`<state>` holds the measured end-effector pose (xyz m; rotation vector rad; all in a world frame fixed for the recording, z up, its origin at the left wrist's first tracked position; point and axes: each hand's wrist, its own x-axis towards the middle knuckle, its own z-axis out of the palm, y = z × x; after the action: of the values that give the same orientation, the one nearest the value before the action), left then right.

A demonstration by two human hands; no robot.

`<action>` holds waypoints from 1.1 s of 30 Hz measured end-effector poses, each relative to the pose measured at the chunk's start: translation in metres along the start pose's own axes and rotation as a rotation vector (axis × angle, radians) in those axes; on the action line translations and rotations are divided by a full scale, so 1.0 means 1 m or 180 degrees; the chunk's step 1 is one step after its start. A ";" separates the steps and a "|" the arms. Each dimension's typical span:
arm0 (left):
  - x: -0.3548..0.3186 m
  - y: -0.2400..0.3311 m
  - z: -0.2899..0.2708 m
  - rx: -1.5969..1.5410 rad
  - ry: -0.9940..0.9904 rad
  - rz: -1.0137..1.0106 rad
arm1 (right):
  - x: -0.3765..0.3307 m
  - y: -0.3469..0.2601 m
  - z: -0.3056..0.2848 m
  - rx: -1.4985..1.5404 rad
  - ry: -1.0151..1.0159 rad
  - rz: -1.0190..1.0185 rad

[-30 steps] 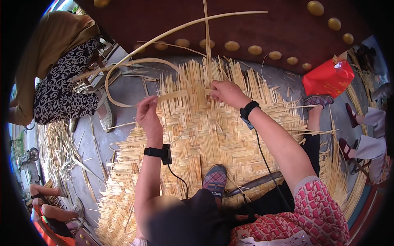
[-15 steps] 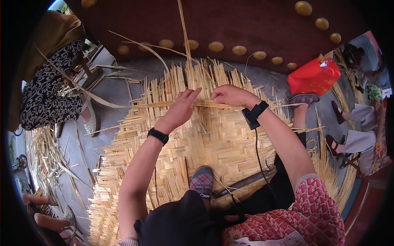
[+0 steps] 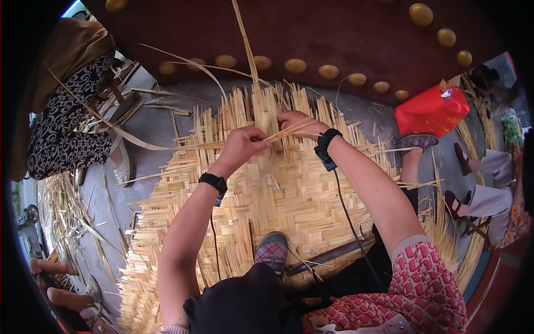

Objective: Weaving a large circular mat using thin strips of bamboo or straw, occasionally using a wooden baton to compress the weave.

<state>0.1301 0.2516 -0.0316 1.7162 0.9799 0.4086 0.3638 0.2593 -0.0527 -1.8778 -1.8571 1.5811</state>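
Observation:
A herringbone-woven mat of pale split reeds (image 3: pixel 300 192) spreads over the floor under me, with loose upright ends along its far edge. My left hand (image 3: pixel 243 146) is closed in a pinch on a long flat reed strip (image 3: pixel 196 147), which trails left across the mat. Beyond the pinch, the strip's other end slants up to the right, blurred, across my right hand (image 3: pixel 299 123). The right hand's fingers are curled against the upright reed ends near the middle of the far edge. Whatever they grip is hidden.
My shoe (image 3: pixel 272 251) presses on the mat beside a dark flat bar (image 3: pixel 328 259). A dark red panel with gold studs (image 3: pixel 328 71) stands beyond. A red bag (image 3: pixel 433 111) sits at the far right. Other people sit left and right, among loose reeds (image 3: pixel 67 214).
My left hand has turned into a pinch around the strip. My right hand has moved slightly left to the upright ends. The strip's right end has lifted off the mat and swung upward.

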 end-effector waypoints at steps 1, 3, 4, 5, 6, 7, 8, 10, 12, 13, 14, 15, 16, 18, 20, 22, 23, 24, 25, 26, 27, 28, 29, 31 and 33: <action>0.004 0.004 0.003 -0.0010 -0.0025 0.0016 | -0.003 0.004 -0.001 0.0005 0.0018 0.0025; 0.006 0.004 0.005 0.0339 0.0312 0.0044 | -0.020 -0.011 0.001 0.1872 0.0326 -0.0216; 0.010 0.001 0.005 0.0341 0.0305 0.0034 | -0.008 0.004 0.004 0.2423 0.0273 -0.0445; 0.011 -0.011 0.001 0.0365 0.0352 -0.0109 | -0.010 -0.005 0.010 0.2444 0.0234 -0.0469; 0.010 -0.017 -0.001 0.0380 0.0391 -0.0241 | -0.015 -0.015 0.016 0.2278 0.0189 -0.0439; 0.007 -0.024 -0.002 0.0404 0.0404 -0.0269 | -0.018 -0.026 0.020 0.2111 0.0141 -0.0415; 0.010 -0.020 0.004 -0.0074 0.0532 -0.0210 | -0.016 -0.023 0.018 0.2033 0.0119 -0.0431; 0.015 -0.013 0.016 -0.0565 0.0647 -0.0137 | -0.019 -0.012 0.017 0.2033 0.0315 -0.0340; 0.015 -0.007 0.020 -0.0797 0.0767 -0.0377 | -0.023 -0.005 0.030 0.2362 0.0700 -0.0386; 0.016 -0.006 0.019 -0.0791 0.0795 -0.0383 | -0.027 0.001 0.040 0.2673 0.0939 -0.0516; 0.019 -0.011 0.018 -0.0693 0.0722 -0.0440 | -0.034 0.001 0.045 0.3117 0.0882 -0.0511; 0.020 -0.015 0.017 -0.0598 0.0646 -0.0496 | -0.034 0.003 0.052 0.3332 0.0865 -0.0828; 0.018 -0.020 0.016 -0.0589 0.0669 -0.0502 | -0.035 0.003 0.054 0.3387 0.0719 -0.0909; 0.017 -0.025 0.016 -0.0308 0.0066 -0.0280 | -0.040 0.004 0.054 0.3430 0.0604 -0.0973; 0.023 -0.028 0.005 -0.0445 -0.0185 -0.0316 | -0.042 0.000 0.056 0.3519 0.0480 -0.1007; 0.032 -0.010 0.005 -0.1550 -0.0040 -0.0849 | -0.045 0.006 0.061 0.3497 0.1192 -0.1039; 0.033 -0.007 0.002 -0.1562 -0.0014 -0.0855 | -0.046 0.005 0.069 0.3487 0.1851 -0.1094; 0.037 -0.004 -0.001 0.0068 0.0647 -0.0445 | -0.049 0.005 0.076 0.3424 0.2424 -0.0860; 0.038 -0.002 -0.002 0.1705 0.1270 -0.0020 | -0.052 0.007 0.081 0.3406 0.2402 -0.0857; 0.035 0.015 -0.002 0.2147 0.1062 -0.0378 | -0.055 0.007 0.085 0.3188 0.2532 -0.0765; 0.036 0.008 0.003 0.2130 0.1069 -0.0388 | -0.058 0.009 0.087 0.2966 0.2663 -0.0672; 0.040 -0.005 0.011 0.2276 0.1331 -0.0392 | -0.062 0.010 0.088 0.2949 0.2656 -0.0665; 0.040 -0.016 0.015 0.2443 0.1604 -0.0408 | -0.065 0.009 0.089 0.2802 0.2552 -0.0683; 0.039 -0.028 0.014 0.2333 0.1503 -0.0490 | -0.074 0.014 0.088 0.2493 0.2397 -0.0687; 0.035 -0.032 0.014 0.2142 0.1634 -0.0596 | -0.088 0.019 0.081 0.2522 0.2396 -0.0553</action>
<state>0.1477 0.2724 -0.0728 2.1315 1.7881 0.4342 0.3456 0.1394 -0.0512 -1.5396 -0.8626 1.0648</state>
